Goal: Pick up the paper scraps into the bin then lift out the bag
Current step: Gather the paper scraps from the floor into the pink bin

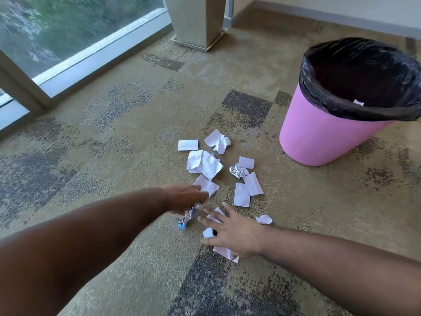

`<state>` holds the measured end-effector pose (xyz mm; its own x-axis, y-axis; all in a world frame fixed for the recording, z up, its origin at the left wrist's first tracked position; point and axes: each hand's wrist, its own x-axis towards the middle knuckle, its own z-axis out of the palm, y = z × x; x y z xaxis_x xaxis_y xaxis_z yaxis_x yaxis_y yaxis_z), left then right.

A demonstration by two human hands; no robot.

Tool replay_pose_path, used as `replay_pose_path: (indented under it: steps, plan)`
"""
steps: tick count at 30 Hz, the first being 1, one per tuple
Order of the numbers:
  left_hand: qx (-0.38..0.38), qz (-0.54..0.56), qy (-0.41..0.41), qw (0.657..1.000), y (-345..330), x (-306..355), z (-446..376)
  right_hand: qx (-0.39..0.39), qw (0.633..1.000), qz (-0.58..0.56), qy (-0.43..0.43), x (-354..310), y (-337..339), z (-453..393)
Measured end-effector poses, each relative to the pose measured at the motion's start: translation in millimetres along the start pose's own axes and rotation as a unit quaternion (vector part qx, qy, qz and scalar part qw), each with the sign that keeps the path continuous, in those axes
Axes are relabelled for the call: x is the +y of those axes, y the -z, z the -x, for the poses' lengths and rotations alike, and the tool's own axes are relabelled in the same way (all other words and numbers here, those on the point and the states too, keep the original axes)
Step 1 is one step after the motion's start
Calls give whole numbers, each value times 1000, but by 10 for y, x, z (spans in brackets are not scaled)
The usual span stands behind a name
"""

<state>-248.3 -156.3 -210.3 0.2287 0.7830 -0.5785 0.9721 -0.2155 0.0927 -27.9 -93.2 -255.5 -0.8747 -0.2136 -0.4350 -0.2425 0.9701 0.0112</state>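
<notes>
Several white paper scraps (206, 164) lie scattered on the carpet, with a crumpled foil piece (237, 171) among them. A pink bin (319, 137) lined with a black bag (341, 108) stands at the right; one white scrap (358, 102) shows inside it. My left hand (184, 197) is closed around a crumpled silver and blue wrapper (185, 220) just above the floor. My right hand (234, 231) is spread flat, fingers apart, over several scraps (224, 252) at the near edge of the pile.
A concrete pillar base (198, 26) stands at the back. A glass wall with a metal frame (91, 58) runs along the left. A pale wall with a skirting (330, 21) runs behind the bin. Patterned carpet (114, 133) covers the floor.
</notes>
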Motion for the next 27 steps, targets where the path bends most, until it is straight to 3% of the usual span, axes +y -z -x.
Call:
replay_pose_path:
  steps: [9,14,24,27]
  plan:
    - [179,-121,17,976,45,50,-240,-2,998,-67,-16,50,35,55]
    - [103,-34,98,989,36,23,-367,54,997,-61,-6,36,-24,107]
    - [69,28,65,995,113,106,-550,47,990,-131,-27,123,57,331]
    - [67,34,59,995,198,152,-575,59,984,-155,-71,210,116,389]
